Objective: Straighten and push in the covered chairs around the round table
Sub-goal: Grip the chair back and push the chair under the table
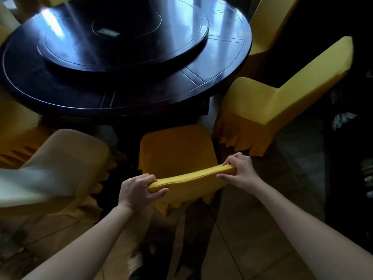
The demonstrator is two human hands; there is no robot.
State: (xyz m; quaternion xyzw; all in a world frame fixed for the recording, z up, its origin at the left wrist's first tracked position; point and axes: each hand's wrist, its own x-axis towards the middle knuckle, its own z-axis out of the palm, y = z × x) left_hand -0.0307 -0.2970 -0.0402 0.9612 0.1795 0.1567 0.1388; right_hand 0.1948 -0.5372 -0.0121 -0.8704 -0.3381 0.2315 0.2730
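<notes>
Both hands grip the top edge of the middle chair's [177,150] backrest: the left hand [139,190] wraps its left end, the right hand [239,172] its right end, fingers closed over the yellow cover. At nine o'clock a pale covered chair [60,162] stands close beside it, blurred. At twelve o'clock the dark round table [201,85] rises, its rim just past the seat's front edge, a raised turntable [125,37] on top. At two o'clock another yellow chair [278,106] angles toward the table, its skirt near the right hand. Bare tiled floor [252,229] lies open at five o'clock.
</notes>
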